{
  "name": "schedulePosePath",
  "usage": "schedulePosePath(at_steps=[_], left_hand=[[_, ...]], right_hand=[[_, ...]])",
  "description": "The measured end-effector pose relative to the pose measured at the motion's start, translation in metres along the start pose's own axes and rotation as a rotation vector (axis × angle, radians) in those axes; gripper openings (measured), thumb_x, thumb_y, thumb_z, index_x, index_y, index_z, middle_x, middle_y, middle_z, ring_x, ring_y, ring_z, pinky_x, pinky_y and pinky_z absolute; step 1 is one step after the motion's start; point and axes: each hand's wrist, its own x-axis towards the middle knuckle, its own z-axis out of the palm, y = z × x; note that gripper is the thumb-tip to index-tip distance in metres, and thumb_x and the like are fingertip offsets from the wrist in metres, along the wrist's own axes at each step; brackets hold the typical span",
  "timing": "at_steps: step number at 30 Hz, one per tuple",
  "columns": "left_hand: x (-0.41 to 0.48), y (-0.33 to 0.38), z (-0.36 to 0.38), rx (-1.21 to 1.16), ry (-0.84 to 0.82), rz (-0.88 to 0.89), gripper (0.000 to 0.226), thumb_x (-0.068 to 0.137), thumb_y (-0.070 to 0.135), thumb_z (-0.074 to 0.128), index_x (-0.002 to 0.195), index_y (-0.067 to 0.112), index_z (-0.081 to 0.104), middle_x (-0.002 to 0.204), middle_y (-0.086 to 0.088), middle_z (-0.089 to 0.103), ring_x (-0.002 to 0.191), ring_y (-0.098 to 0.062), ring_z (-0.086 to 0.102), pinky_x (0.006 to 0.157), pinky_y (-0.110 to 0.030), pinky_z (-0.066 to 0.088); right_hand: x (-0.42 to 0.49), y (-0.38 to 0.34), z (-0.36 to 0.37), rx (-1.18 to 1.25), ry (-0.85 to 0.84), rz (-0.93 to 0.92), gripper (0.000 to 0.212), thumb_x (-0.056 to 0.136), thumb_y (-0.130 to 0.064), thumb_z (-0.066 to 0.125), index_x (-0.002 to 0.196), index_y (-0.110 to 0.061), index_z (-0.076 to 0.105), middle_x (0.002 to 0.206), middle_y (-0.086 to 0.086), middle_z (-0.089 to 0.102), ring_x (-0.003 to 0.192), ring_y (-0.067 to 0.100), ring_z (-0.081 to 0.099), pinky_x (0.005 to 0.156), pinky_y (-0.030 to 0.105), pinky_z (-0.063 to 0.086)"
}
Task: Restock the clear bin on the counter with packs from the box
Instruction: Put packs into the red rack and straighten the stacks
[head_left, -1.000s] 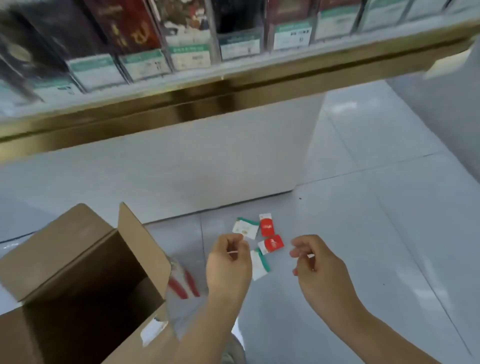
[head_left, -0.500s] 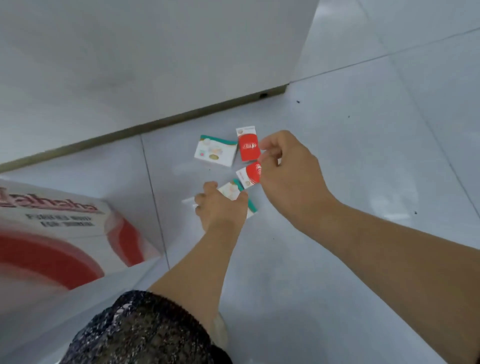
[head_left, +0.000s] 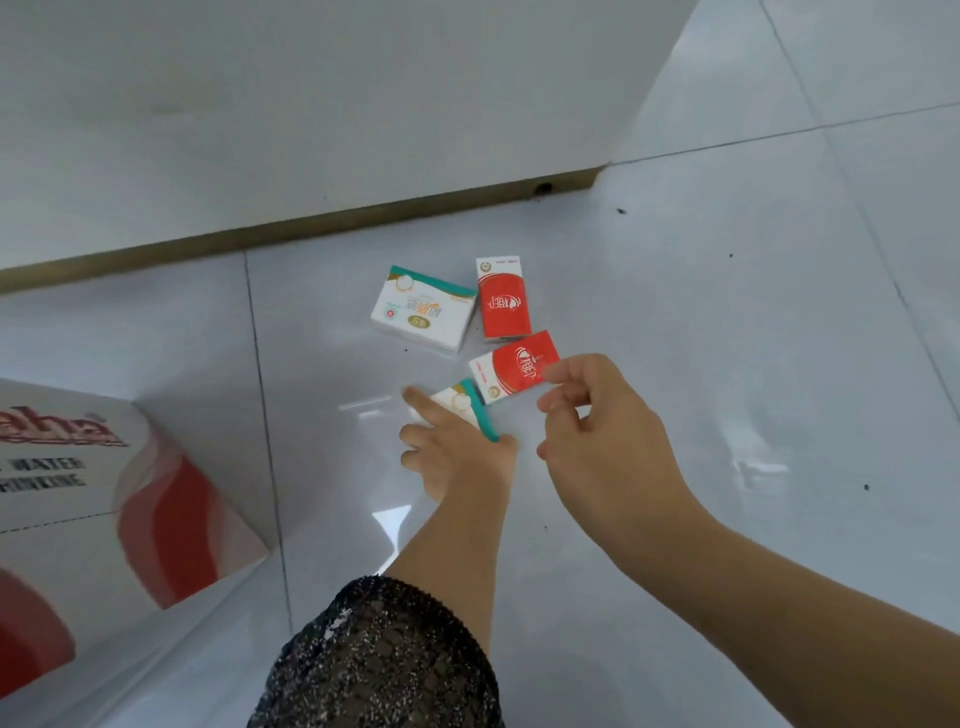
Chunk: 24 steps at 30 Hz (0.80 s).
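Four small packs lie on the tiled floor. My left hand (head_left: 452, 452) reaches down and grips a white pack with a teal edge (head_left: 465, 402) between forefinger and thumb. My right hand (head_left: 597, 431) pinches the right end of a red-and-white pack (head_left: 511, 366) between thumb and forefinger. Beyond them, untouched, lie a second white-and-teal pack (head_left: 423, 312) and a second red pack (head_left: 503, 299). The box (head_left: 130, 493), white with red printing, stands at the left edge. The clear bin is out of view.
The white counter base (head_left: 311, 104) with its tan kick strip (head_left: 363, 218) runs across the top, just behind the packs. Glossy grey floor tiles (head_left: 753, 338) spread to the right. My dark speckled sleeve (head_left: 384, 654) shows at the bottom.
My view has tilted down from the shelves to the floor. Both hands have come down onto the packs: the left took the teal-edged pack, the right pinched the nearer red one.
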Motion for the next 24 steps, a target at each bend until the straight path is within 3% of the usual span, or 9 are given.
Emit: schedulePosePath(at_steps=[4, 9, 11, 14, 17, 19, 24], left_hand=[[-0.013, 0.001, -0.022, -0.056, 0.010, -0.004, 0.116, 0.077, 0.035, 0.076, 0.149, 0.016, -0.013, 0.134, -0.015, 0.031, 0.119, -0.030, 0.040, 0.095, -0.038, 0.044], [-0.047, 0.005, -0.091, -0.208, 0.094, 0.065, 0.110, 0.080, 0.032, 0.071, 0.150, 0.009, -0.011, 0.140, -0.016, 0.029, 0.124, -0.029, 0.037, 0.102, -0.035, 0.034], [-0.071, 0.008, -0.127, -0.311, 0.150, 0.108, 0.107, 0.081, 0.027, 0.069, 0.150, 0.009, -0.010, 0.141, -0.017, 0.029, 0.125, -0.032, 0.036, 0.105, -0.037, 0.030], [-0.115, 0.013, -0.181, -0.499, 0.215, 0.172, 0.105, 0.080, 0.021, 0.068, 0.151, 0.013, -0.009, 0.141, -0.018, 0.029, 0.125, -0.036, 0.036, 0.108, -0.042, 0.027], [-0.165, 0.017, -0.230, -0.673, 0.271, 0.231, 0.109, 0.071, 0.029, 0.070, 0.151, 0.020, -0.002, 0.138, -0.015, 0.033, 0.124, -0.033, 0.041, 0.106, -0.048, 0.035], [-0.201, 0.022, -0.261, -0.774, 0.324, 0.293, 0.112, 0.063, 0.033, 0.073, 0.150, 0.026, 0.002, 0.133, -0.006, 0.038, 0.122, -0.027, 0.044, 0.100, -0.047, 0.042], [-0.289, 0.036, -0.342, -0.917, 0.398, 0.487, 0.127, 0.067, 0.018, 0.083, 0.145, 0.048, -0.012, 0.122, 0.024, 0.025, 0.123, -0.001, 0.033, 0.091, -0.025, 0.039]], right_hand=[[-0.004, -0.013, -0.001, -0.019, 0.050, -0.034, 0.014, 0.098, -0.021, 0.044, 0.106, -0.032, 0.044, 0.109, -0.006, 0.058, 0.096, 0.018, 0.063, 0.075, 0.031, 0.053], [-0.032, -0.065, -0.003, 0.007, 0.042, -0.143, 0.014, 0.098, -0.021, 0.047, 0.108, -0.030, 0.045, 0.115, -0.006, 0.057, 0.099, 0.013, 0.061, 0.061, 0.019, 0.050], [-0.052, -0.093, -0.012, 0.021, 0.039, -0.229, 0.014, 0.098, -0.019, 0.046, 0.106, -0.030, 0.045, 0.109, -0.007, 0.058, 0.094, 0.006, 0.056, 0.061, 0.018, 0.050], [-0.088, -0.141, -0.031, 0.026, 0.044, -0.333, 0.020, 0.097, -0.016, 0.044, 0.112, -0.026, 0.050, 0.101, -0.011, 0.057, 0.095, 0.006, 0.055, 0.071, 0.023, 0.049], [-0.128, -0.190, -0.059, 0.031, 0.095, -0.449, 0.027, 0.094, -0.013, 0.043, 0.116, -0.025, 0.052, 0.105, -0.013, 0.059, 0.097, 0.006, 0.056, 0.082, 0.023, 0.045], [-0.157, -0.222, -0.083, 0.051, 0.126, -0.534, 0.028, 0.092, -0.011, 0.043, 0.113, -0.026, 0.053, 0.108, -0.013, 0.060, 0.097, 0.005, 0.057, 0.085, 0.024, 0.045], [-0.233, -0.304, -0.147, 0.070, 0.132, -0.774, 0.026, 0.093, -0.011, 0.042, 0.105, -0.033, 0.050, 0.107, -0.019, 0.057, 0.101, -0.004, 0.051, 0.086, 0.024, 0.049]])
